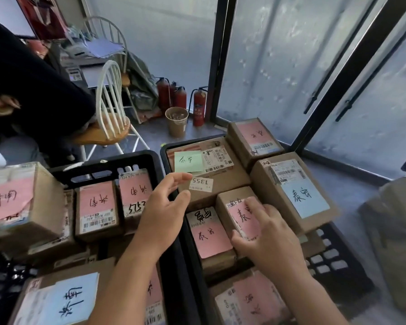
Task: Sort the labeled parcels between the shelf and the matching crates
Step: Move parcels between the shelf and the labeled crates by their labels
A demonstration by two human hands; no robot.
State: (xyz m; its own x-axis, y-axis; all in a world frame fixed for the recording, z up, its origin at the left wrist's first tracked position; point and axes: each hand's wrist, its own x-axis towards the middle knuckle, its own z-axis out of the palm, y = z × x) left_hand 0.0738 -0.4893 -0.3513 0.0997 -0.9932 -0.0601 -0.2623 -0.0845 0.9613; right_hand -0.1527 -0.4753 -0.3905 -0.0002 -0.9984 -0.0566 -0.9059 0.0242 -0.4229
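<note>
Two hands over two black crates packed with labeled cardboard parcels.
The right hand (265,233) grips a small parcel (238,214) with a pink label in the right crate (174,148), fingers curled over its top and thumb at its near side. The left hand (164,207) hovers over the divide beside the left crate (117,160), fingers loosely spread and holding nothing.

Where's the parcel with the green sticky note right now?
In the head view, the green-note parcel lies at the far end of the right crate, just beyond the left hand.
</note>
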